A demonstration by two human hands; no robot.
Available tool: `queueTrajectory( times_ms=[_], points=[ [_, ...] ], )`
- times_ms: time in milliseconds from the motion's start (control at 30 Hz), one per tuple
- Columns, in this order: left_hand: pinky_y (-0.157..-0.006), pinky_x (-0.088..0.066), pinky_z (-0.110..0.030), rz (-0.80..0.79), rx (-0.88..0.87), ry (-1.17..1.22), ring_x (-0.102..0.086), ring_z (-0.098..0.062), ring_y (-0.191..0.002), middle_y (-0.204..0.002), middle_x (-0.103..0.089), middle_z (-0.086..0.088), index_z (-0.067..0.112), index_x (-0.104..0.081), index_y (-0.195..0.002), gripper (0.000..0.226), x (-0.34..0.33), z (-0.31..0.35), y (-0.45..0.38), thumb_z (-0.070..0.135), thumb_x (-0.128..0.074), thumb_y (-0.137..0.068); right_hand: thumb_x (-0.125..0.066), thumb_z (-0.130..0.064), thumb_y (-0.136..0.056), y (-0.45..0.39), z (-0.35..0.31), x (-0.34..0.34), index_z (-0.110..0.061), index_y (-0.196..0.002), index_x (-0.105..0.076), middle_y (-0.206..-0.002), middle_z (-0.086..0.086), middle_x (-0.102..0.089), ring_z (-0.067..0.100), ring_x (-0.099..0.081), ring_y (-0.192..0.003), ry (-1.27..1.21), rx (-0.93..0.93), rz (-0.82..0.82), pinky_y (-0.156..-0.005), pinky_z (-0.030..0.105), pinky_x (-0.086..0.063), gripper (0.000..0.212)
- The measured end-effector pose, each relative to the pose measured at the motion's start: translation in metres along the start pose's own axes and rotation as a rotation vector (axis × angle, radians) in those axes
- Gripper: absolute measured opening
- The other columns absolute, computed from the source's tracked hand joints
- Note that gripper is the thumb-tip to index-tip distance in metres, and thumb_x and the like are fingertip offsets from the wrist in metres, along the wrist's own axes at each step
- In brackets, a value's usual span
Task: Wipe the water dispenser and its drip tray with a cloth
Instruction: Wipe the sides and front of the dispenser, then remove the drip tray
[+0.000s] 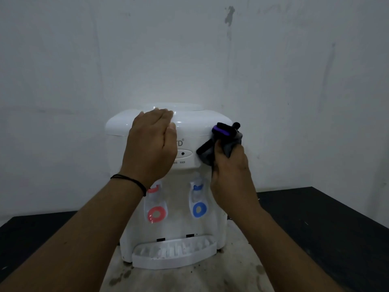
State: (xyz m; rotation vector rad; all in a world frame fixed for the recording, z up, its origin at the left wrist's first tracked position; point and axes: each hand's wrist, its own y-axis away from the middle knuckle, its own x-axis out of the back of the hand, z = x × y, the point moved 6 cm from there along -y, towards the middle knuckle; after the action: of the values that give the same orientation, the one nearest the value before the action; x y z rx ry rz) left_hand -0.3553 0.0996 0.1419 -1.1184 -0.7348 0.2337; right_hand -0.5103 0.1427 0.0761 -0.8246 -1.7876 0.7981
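Observation:
A white tabletop water dispenser (190,127) stands in the middle of a dark table, with a red tap (156,213) and a blue tap (199,209) on its front. Its white slotted drip tray (174,255) juts out at the bottom. My left hand (150,144) lies flat with straight fingers on the dispenser's top front edge. My right hand (230,171) grips a dark grey cloth with a purple stripe (223,135) and presses it against the upper right front corner of the dispenser.
The black table (315,228) has a pale, stained sheet (189,279) under the dispenser. A plain white wall (189,49) rises close behind. The table's right edge runs past the dispenser at the far right.

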Motion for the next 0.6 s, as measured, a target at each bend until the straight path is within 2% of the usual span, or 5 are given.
queueTrajectory(
  times_ms=[167, 267, 367, 500, 600],
  points=[
    [-0.112, -0.021, -0.035, -0.001, 0.007, 0.017, -0.046, -0.027, -0.127, -0.131, -0.057, -0.014, 0.003, -0.056, -0.126, 0.048, 0.002, 0.000, 0.000, 0.025, -0.032, -0.091, -0.041, -0.004, -0.090, -0.003, 0.021, -0.001, -0.015, -0.147, -0.017, -0.134, 0.016, -0.030, 0.027, -0.036, -0.115, 0.055, -0.129, -0.027, -0.096, 0.030, -0.033, 0.063],
    [-0.112, -0.021, -0.035, 0.013, 0.004, 0.017, -0.046, -0.027, -0.127, -0.131, -0.057, -0.014, 0.003, -0.056, -0.126, 0.047, 0.001, 0.000, 0.000, 0.024, -0.032, -0.091, -0.043, -0.011, -0.090, 0.004, -0.013, -0.004, -0.017, -0.131, -0.043, -0.120, 0.011, -0.045, 0.029, -0.048, -0.103, -0.005, -0.014, 0.032, -0.083, 0.035, -0.045, 0.041],
    [-0.113, -0.020, -0.035, 0.011, 0.009, 0.019, -0.046, -0.027, -0.127, -0.132, -0.056, -0.014, 0.003, -0.055, -0.127, 0.048, -0.001, 0.000, 0.000, 0.024, -0.032, -0.091, -0.060, 0.005, -0.072, 0.013, -0.027, -0.015, -0.003, -0.108, -0.060, -0.106, 0.022, -0.056, 0.030, -0.054, -0.080, 0.046, 0.110, -0.018, -0.065, 0.030, -0.044, 0.038],
    [-0.112, -0.018, -0.030, 0.001, 0.004, 0.034, -0.044, -0.025, -0.129, -0.133, -0.056, -0.012, 0.005, -0.056, -0.127, 0.048, 0.002, -0.001, 0.000, 0.025, -0.031, -0.091, -0.047, -0.009, -0.092, 0.003, 0.007, -0.002, -0.015, -0.133, -0.041, -0.114, 0.011, -0.048, 0.028, -0.049, -0.097, -0.075, -0.132, 0.114, -0.074, 0.029, -0.042, 0.042],
    [-0.112, -0.018, -0.029, 0.007, 0.008, 0.039, -0.044, -0.025, -0.128, -0.132, -0.056, -0.011, 0.006, -0.056, -0.127, 0.048, 0.002, -0.001, 0.000, 0.025, -0.031, -0.091, -0.044, -0.002, -0.089, -0.003, 0.012, -0.005, -0.013, -0.147, -0.017, -0.128, 0.016, -0.033, 0.026, -0.039, -0.107, 0.109, -0.153, 0.046, -0.086, 0.027, -0.036, 0.064]
  ],
)
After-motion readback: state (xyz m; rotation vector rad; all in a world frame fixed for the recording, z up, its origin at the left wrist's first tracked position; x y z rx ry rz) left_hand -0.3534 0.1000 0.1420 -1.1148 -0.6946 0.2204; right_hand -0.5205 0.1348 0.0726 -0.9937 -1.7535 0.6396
